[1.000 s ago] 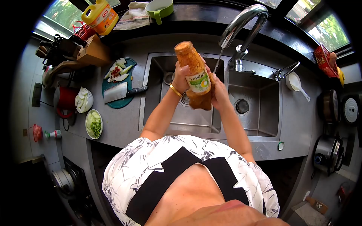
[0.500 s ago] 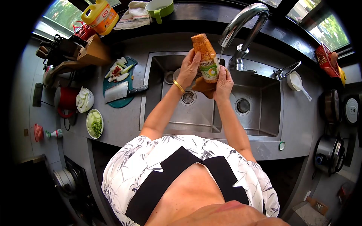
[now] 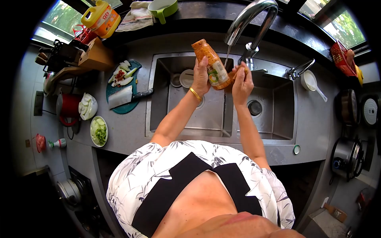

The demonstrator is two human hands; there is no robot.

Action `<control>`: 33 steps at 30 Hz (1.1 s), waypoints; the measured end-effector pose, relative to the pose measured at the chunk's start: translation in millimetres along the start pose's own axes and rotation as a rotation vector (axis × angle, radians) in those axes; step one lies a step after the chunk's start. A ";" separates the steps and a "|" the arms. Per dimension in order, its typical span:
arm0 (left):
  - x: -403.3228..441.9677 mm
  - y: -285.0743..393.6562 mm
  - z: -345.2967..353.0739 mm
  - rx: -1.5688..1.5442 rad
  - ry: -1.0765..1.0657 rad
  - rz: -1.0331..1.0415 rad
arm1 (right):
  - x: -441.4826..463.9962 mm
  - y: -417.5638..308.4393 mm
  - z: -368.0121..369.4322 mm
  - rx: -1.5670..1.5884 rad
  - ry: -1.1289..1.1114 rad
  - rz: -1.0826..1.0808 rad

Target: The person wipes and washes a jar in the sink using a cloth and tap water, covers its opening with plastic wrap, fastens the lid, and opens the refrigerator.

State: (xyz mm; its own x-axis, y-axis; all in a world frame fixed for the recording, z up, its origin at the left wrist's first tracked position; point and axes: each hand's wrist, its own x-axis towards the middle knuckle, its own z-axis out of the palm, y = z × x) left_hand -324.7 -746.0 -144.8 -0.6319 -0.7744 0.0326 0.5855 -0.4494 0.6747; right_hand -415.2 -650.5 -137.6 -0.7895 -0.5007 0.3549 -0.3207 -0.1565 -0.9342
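My left hand is closed round an open-necked glass jar of orange-red chunky food, tilted with its mouth up and to the left. The jar bears a white and green label. To its right, my right hand is closed on a brown cloth, mostly hidden behind the fingers and beside the jar's base. A thin stream of water falls from the faucet just right of the jar. Both hands are over the double steel sink.
Left of the sink, a green cutting board carries a cleaver and sliced vegetables. Bowls of cut vegetables stand nearby. A small lid lies on the front right counter, and a white ladle rests in a bowl at right.
My right hand has moved up and right off the jar's base, with the brown cloth drawn from under the jar. The jar has shifted slightly left and tilted further.
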 end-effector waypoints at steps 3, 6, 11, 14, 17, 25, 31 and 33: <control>0.0 0.1 -2.6 0.085 0.046 0.038 | 17.7 -23.3 14.3 -0.102 -0.074 -0.210; -1.8 -3.6 3.7 0.054 0.015 0.035 | 24.5 -30.6 38.8 -0.423 -0.213 -0.535; 2.6 -10.1 -0.7 0.033 0.108 0.030 | 32.4 -16.5 51.4 -0.464 -0.361 -0.436; 4.4 0.4 -1.4 -0.010 0.104 0.087 | 12.0 0.5 36.1 -0.320 -0.452 -0.300; 6.5 9.5 -7.7 0.063 0.077 0.120 | -13.5 3.4 27.5 -0.414 -0.371 -0.498; 13.4 10.3 -19.4 0.080 -0.037 0.137 | -35.2 -1.2 28.1 -0.489 -0.288 -0.582; 7.5 10.0 -17.5 0.101 -0.088 0.115 | 0.1 -15.6 34.6 -0.463 -0.328 -0.550; 7.6 2.1 -29.7 0.050 -0.112 0.042 | 11.3 -25.0 39.2 -0.478 -0.343 -0.544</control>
State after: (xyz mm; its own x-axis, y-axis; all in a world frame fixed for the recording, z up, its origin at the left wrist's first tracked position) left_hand -313.1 -766.1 -165.0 -0.6614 -0.7365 0.1417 0.5885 -0.3925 0.7068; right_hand -395.6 -685.6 -111.7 -0.2782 -0.7053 0.6521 -0.8653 -0.1108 -0.4889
